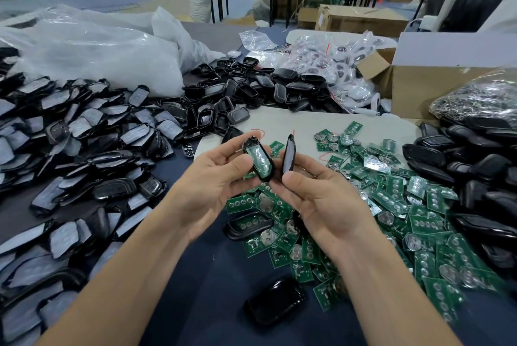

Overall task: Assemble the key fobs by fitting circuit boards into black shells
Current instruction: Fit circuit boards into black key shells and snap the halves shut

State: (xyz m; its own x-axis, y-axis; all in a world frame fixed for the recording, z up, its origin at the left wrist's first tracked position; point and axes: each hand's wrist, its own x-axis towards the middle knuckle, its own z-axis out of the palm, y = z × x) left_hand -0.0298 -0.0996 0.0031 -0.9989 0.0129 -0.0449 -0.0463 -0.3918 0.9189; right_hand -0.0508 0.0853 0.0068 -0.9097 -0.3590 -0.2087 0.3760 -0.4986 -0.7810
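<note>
Both hands up over the worktop: the left hand has its fingers curled round a black shell with a circuit board seated inside, while the right hand pinches a second shell half edge-on, just beside it. Loose green boards lie scattered below.

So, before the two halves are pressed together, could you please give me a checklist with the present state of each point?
1. Left hand grips the first shell: ok.
2. Circuit board lies inside its rim: ok; fully seated: cannot tell.
3. Right hand pinches the second shell: ok.
4. Shells face each other squarely: not ok, the second is turned edge-on.
5. Gap between the shells free of stray parts: ok.
</note>
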